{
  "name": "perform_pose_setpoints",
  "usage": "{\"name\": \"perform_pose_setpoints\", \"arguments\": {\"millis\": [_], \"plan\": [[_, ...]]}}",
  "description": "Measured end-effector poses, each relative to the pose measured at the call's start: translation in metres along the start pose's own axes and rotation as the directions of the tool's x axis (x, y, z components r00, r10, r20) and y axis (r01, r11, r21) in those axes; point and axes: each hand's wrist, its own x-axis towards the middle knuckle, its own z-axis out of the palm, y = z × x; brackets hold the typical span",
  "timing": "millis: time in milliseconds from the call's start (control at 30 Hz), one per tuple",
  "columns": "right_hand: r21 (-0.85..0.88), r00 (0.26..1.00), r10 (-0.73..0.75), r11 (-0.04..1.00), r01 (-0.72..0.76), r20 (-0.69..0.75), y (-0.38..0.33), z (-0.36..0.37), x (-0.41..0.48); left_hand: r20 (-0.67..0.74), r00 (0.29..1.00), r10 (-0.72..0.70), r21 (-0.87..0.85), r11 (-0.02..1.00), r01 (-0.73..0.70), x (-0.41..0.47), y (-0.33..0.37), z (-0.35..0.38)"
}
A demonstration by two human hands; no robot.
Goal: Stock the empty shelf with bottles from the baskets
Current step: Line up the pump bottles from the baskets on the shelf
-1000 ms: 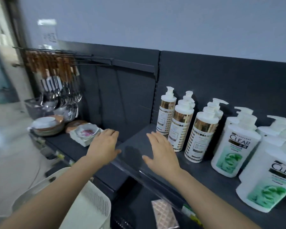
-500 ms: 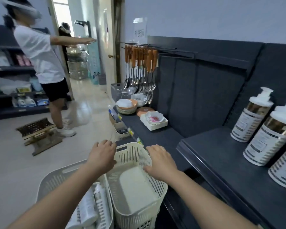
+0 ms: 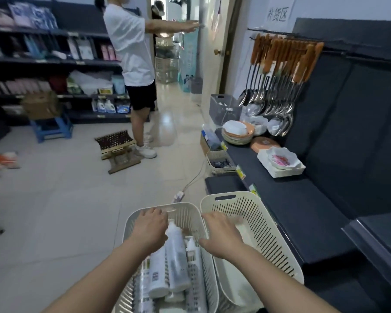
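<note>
Neither hand grips anything yet, the left hand [image 3: 150, 229] loosely bent and the right hand [image 3: 221, 236] spread above the bottles [image 3: 177, 260] lying in the cream basket [image 3: 185, 214] at lower centre, so this looks like the reach-in, and next calls for closing round a bottle and carrying it to the dark shelf [image 3: 384, 227] at the right edge.

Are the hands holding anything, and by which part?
Nothing. The left hand hovers open over the bottles in the white basket; the right hand hovers open beside it.
</note>
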Motion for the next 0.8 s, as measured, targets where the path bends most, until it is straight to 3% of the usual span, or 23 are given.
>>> {"name": "perform_pose_setpoints", "arguments": {"millis": [400, 667, 800], "plan": [[0.083, 0.981, 0.037, 0.995, -0.054, 0.190, -0.030, 0.085, 0.076, 0.196, 0.978, -0.075, -0.128, 0.987, 0.101, 0.018, -0.045, 0.094], [0.124, 0.937, 0.113, 0.979, -0.162, 0.329, -0.019, 0.140, 0.102, 0.406, 0.906, -0.122, -0.235, 0.944, 0.233, 0.021, -0.031, 0.149], [0.185, 0.911, 0.170, 0.950, -0.254, 0.375, -0.013, 0.171, 0.112, 0.503, 0.853, -0.143, -0.383, 0.847, 0.368, 0.025, -0.018, 0.170]]}}
